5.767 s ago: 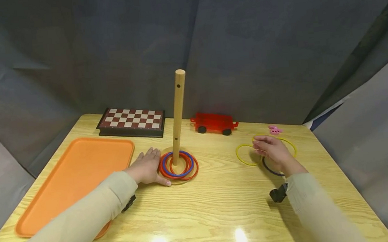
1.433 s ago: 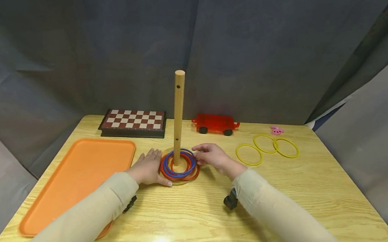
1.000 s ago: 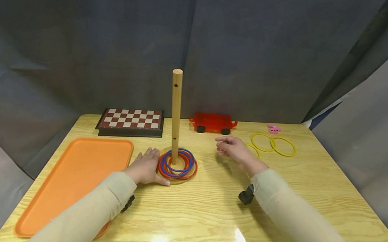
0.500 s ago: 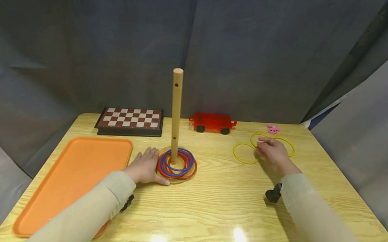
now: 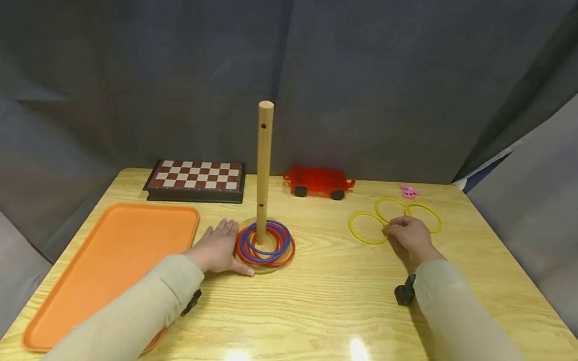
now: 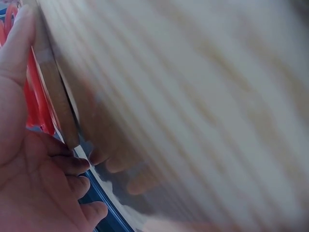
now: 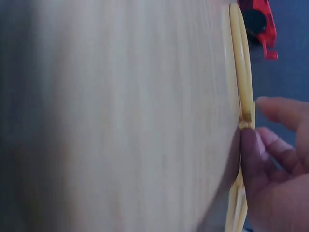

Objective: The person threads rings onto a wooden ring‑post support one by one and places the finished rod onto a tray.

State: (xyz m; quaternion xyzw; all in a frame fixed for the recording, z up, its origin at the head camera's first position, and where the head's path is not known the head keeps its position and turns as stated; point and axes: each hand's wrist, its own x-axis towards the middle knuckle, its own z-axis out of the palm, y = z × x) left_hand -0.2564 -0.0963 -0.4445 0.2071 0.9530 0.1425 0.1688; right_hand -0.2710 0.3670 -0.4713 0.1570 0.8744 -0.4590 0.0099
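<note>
A wooden post (image 5: 264,171) stands upright on a round base, with several red and blue rings (image 5: 280,258) lying around its foot. My left hand (image 5: 217,248) rests flat at the left edge of that base, fingers straight and thumb along its front; the left wrist view shows the palm side against the wooden rim. At the right, my right hand (image 5: 411,237) is at the inner edge of the leftmost yellow ring (image 5: 355,235), thumb and fingers curled about it. In the right wrist view the thumb (image 7: 252,150) meets the ring's edge. The ring lies flat on the table.
Two more yellow rings (image 5: 428,208) lie overlapping behind the right hand. A small pink toy (image 5: 410,191) sits beyond them. At the back are a red toy wagon (image 5: 318,180) and a checkered board box (image 5: 196,180). An orange tray (image 5: 120,258) lies at the left.
A dark blue ring left the right side and joined those around the post. My right hand moved back right to the yellow rings and lowered onto the leftmost one. The left hand stayed.
</note>
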